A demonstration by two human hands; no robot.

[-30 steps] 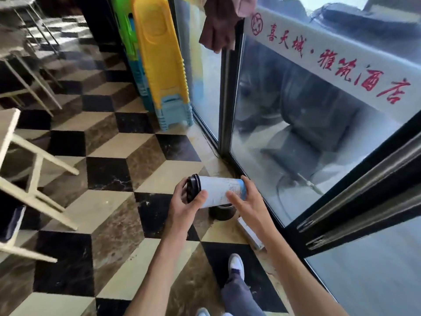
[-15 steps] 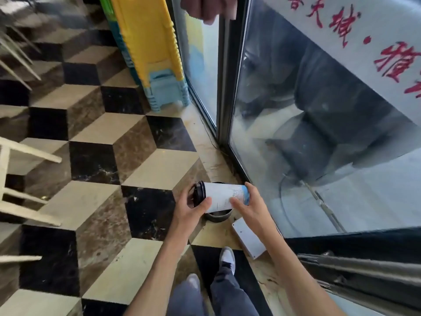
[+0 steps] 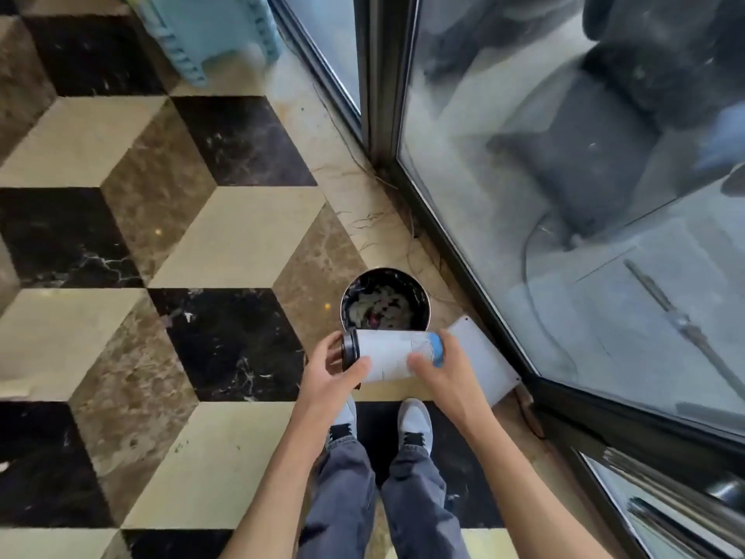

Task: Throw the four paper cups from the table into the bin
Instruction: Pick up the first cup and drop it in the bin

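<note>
A white paper cup [image 3: 393, 353] with a black lid on its left end and a blue band on its right end lies sideways between my hands. My left hand [image 3: 332, 379] grips the lid end. My right hand [image 3: 445, 377] grips the blue end. Just beyond the cup, a small round black bin [image 3: 348, 294] stands on the floor by the glass wall, open on top, with crumpled paper waste inside. The cup hovers at the bin's near rim. Whether other cups are nested inside this one cannot be seen.
A glass wall with a dark frame [image 3: 463, 252] runs along the right. A white flat panel [image 3: 485, 365] lies on the floor beside the bin. A light blue plastic stool [image 3: 213, 30] stands at the top. My two shoes [image 3: 415, 421] are just behind the bin on the patterned marble floor.
The view has tilted down and come closer to the bin. The bin's opening now shows fully beyond the cup. Both hands keep the same hold on the cup.
</note>
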